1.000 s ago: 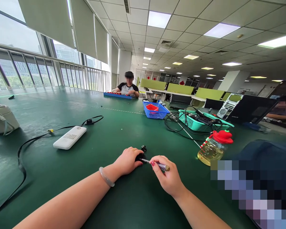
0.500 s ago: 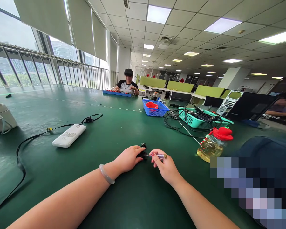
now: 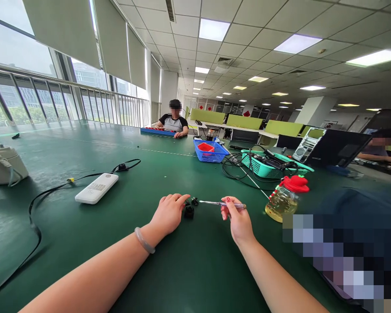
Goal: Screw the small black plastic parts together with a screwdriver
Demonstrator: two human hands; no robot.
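My right hand (image 3: 236, 213) is closed on a screwdriver (image 3: 215, 203) with a clear purplish handle. Its thin shaft points left, and the tip is just right of a small black part with metal bits (image 3: 194, 201). My left hand (image 3: 169, 211), with a grey bangle at the wrist, lies low over the table, fingers curled in. At its fingertips is another small black part (image 3: 187, 203), mostly hidden by the fingers. A black block-like piece (image 3: 189, 212) rests on the table beside that hand, apart from the screwdriver.
On the green table (image 3: 143, 278) lie a white power bank (image 3: 97, 188) and a black cable (image 3: 35, 230). To the right stand a red-lidded jar (image 3: 283, 200), a teal basket (image 3: 263, 167) of cables and a blue basket (image 3: 211, 153). Across sits a person (image 3: 175, 119).
My right hand and the screwdriver have moved right, away from my left hand. My left hand has shifted slightly left, and the black block-like piece now lies uncovered on the table.
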